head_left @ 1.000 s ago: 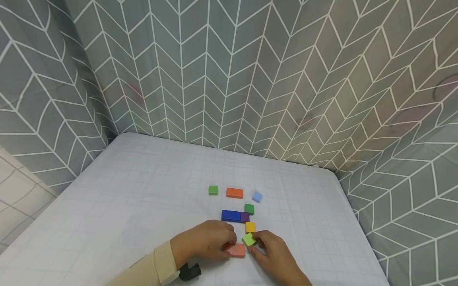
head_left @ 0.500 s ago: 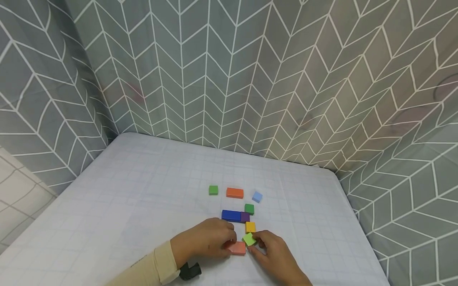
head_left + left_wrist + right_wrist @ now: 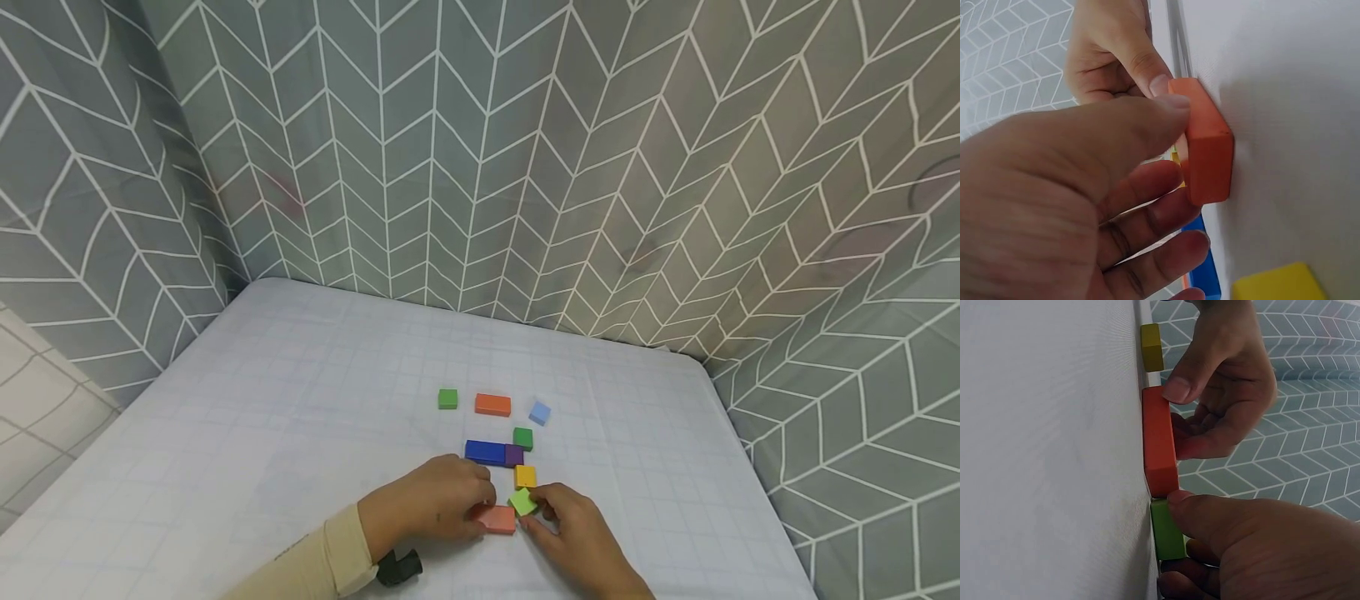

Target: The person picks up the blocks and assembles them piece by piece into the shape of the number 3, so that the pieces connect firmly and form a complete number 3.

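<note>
As we edge the coral-orange, oblong, wooden-looking block (image 3: 498, 520) forward, head view puts it beside the lime-green, squarish, wooden-looking block (image 3: 522, 502). Left wrist: our left hand (image 3: 1047, 187) pinches it. Right wrist: our right hand (image 3: 1260, 544) pinches the squarish one; they seem almost joined.

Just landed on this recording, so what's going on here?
A person is handling small coloured blocks on a white-covered table. Their left hand pinches a coral rectangular block, while their right hand pinches a lime-green block right beside it. Just beyond the lime-green one sits an amber block, then a blue rectangular block and a purple block side by side. Other blocks, including an orange-red rectangular block, lie farther back, untouched.
</note>
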{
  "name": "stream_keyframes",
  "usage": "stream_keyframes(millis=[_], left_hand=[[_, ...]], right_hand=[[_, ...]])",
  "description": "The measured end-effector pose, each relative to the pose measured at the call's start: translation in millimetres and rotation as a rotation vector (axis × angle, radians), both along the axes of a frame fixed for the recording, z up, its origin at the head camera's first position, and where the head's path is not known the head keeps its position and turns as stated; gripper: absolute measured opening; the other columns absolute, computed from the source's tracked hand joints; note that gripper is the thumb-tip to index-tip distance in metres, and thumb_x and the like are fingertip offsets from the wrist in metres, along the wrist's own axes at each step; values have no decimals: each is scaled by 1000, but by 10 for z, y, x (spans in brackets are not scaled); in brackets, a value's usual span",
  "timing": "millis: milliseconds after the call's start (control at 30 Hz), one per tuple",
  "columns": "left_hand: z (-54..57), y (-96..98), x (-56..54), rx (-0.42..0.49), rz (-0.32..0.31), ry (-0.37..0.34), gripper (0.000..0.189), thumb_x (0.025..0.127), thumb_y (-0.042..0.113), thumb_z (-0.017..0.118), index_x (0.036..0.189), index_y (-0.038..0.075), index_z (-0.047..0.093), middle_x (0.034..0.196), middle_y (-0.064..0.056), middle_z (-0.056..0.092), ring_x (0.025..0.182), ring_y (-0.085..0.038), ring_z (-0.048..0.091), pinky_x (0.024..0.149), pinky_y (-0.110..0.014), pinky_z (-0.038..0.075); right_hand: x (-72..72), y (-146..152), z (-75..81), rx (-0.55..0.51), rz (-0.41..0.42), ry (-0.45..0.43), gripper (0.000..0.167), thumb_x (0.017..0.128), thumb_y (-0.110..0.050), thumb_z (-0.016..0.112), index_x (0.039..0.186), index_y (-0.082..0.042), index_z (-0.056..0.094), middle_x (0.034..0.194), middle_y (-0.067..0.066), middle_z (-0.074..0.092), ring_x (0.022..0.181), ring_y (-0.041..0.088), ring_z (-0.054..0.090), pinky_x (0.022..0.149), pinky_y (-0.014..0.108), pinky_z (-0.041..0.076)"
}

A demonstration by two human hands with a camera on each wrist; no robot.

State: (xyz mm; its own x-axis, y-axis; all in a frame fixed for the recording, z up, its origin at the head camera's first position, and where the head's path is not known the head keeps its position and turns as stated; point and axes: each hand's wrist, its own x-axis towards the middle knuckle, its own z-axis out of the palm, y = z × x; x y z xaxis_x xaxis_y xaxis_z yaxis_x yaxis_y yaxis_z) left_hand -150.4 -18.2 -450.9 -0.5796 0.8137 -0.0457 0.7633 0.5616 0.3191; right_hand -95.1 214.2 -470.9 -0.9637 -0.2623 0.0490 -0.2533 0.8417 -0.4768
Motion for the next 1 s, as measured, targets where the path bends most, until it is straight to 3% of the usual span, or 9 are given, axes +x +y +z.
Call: stream_keyframes(millis=[233,567,867,1000], left_hand=[[52,-46,24,-12,26,18,29,86,46,75,107,25,74,89,18,61,78,0,52,81,-26,51],[95,-283,27,-76,160,-40,37,82,48,77,112,27,73,105,14,65,100,-8,60,92,-36,53],[172,-508,55,-82,163,-106,36,80,40,80,112,25,72,103,14,64,90,-5,55,86,-35,54],[137,-599,97,-82,173,-130,34,79,37,82,109,27,72,100,16,62,83,-4,51,83,-34,53]], right_hand=[[-2,19,-7,1,7,4,33,87,-33,77,113,-14,68,95,-15,61,80,-1,51,69,21,50],[6,-22,11,14,-29,-50,37,87,-37,77,114,-15,68,95,-15,61,81,1,52,71,22,52],[5,-7,0,30,-27,-53,38,87,-39,76,116,-16,67,96,-16,61,82,0,52,72,23,52],[2,0,-7,27,-14,-43,37,88,-37,76,116,-16,67,96,-16,61,82,0,52,72,23,52]])
